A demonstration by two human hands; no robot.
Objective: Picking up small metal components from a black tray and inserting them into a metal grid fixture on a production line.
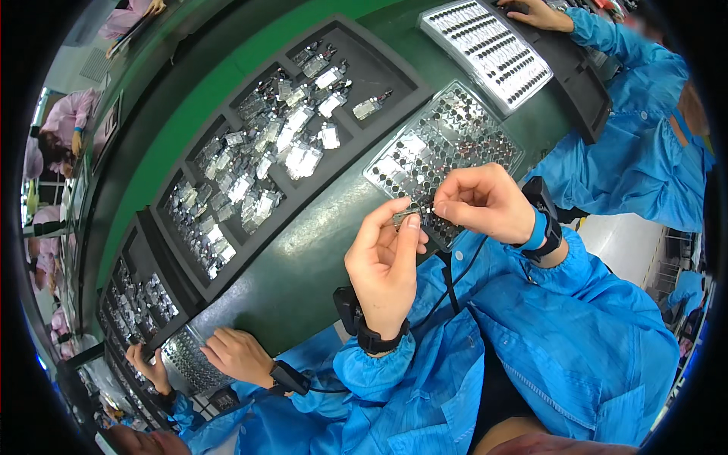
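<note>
A small metal component (407, 214) is held between the two hands above the near edge of a clear blister tray (444, 152) of small dark and silvery parts. The left hand (384, 262) is seen with its grip closed, thumb and forefinger pinched on the component's left end; the right hand (483, 202) is seen with its fingertips pinched on the right end. Black wrist devices are worn on both wrists, over blue smock sleeves. A second tray (487, 53), white and filled with rows of dark pieces, is placed farther back on the right, beside a co-worker's hand (540, 14). A long black compartmented tray (349, 76) of loose silvery clip-like parts is laid diagonally across the middle, and further black trays (144, 296) of the same kind follow it toward the lower left. Another co-worker's hands (239, 355) are rested on a perforated metal tray (186, 364) at the lower left. The worktop (303, 250) is dark green, with a brighter green strip (227, 91) behind it. People in pink smocks are seen at the far left of the room.
</note>
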